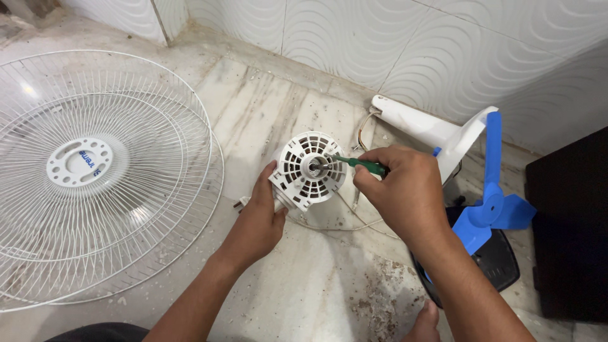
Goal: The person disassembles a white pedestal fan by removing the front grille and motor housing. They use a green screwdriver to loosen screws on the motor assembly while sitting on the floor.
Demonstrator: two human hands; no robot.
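Observation:
A white fan motor housing [308,170] with a slotted round face and a metal shaft at its centre stands on the marble floor. My left hand [259,212] grips its left side and steadies it. A green-handled screwdriver [356,163] is held in my right hand [402,190], its tip touching the housing face just right of the shaft. A white cord [342,225] trails from the housing across the floor.
Two white wire fan guards [95,171] lie stacked at the left. A white fan stand [430,130] leans by the tiled wall, with blue fan blades [491,209] over a black base [497,263]. A dark cabinet [570,228] stands at the right. My toe [425,323] shows at the bottom.

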